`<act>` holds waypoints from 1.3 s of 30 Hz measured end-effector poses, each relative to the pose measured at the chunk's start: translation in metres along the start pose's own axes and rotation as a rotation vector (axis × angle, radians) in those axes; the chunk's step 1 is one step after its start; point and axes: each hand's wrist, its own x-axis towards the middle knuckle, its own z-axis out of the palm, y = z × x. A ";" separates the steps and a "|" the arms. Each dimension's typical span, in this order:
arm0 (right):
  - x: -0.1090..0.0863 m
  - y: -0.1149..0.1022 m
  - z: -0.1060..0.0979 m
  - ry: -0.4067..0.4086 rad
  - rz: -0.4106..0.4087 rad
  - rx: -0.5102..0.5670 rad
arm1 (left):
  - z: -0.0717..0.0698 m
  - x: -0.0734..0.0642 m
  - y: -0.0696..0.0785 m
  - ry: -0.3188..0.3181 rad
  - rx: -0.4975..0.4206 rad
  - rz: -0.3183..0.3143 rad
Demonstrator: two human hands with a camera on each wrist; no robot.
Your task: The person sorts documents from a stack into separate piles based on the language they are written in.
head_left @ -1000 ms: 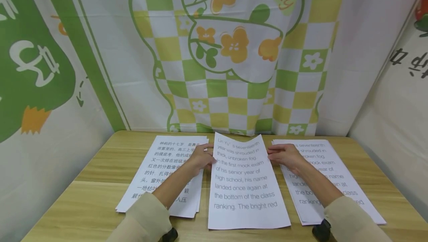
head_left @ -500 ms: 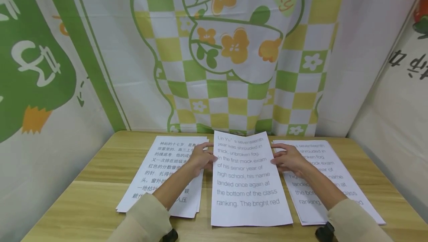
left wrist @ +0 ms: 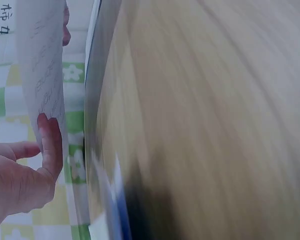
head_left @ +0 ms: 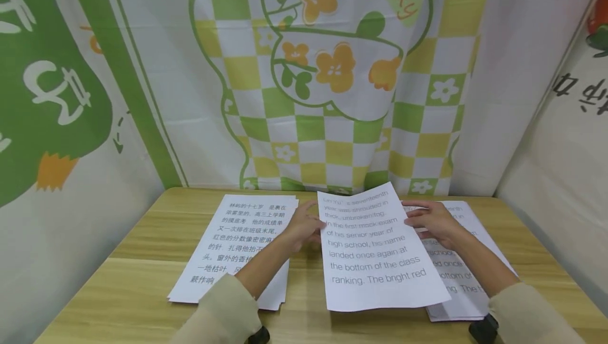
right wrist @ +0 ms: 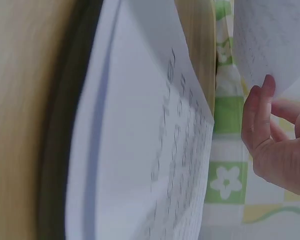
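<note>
A white sheet of paper [head_left: 375, 249] with large English print hangs above the table between both hands, its top edge sagging in the middle. My left hand [head_left: 301, 226] pinches its left edge; in the left wrist view the fingers [left wrist: 51, 145] lie behind the sheet. On the opposite edge my right hand [head_left: 432, 222] pinches the paper, fingertips against its back in the right wrist view. Below the right forearm lies a stack of English-printed sheets [head_left: 456, 270], partly covered by the held sheet. Left of the left hand rests a stack of Chinese-printed sheets [head_left: 237, 244].
The wooden table [head_left: 128, 259] ends at the back against a green and yellow checked curtain [head_left: 313, 127]. White printed fabric [head_left: 560, 175] walls in the right side, and a similar printed panel [head_left: 71, 228] stands on the left.
Both hands have carried the sheet up and to the right, so its lower right corner now overlaps the right stack. The sheet has tilted slightly. Both stacks have stayed put.
</note>
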 end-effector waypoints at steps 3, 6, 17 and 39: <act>-0.003 0.004 -0.014 -0.015 -0.023 0.012 | 0.014 0.005 0.001 0.005 -0.015 0.005; -0.006 0.008 -0.028 -0.034 -0.047 0.038 | 0.028 0.008 0.002 -0.008 -0.036 0.009; -0.011 0.023 -0.071 -0.070 -0.062 0.066 | 0.065 0.016 0.005 -0.109 -0.138 -0.024; -0.021 0.049 -0.135 0.016 -0.052 0.116 | 0.124 0.015 0.009 -0.224 -0.182 -0.093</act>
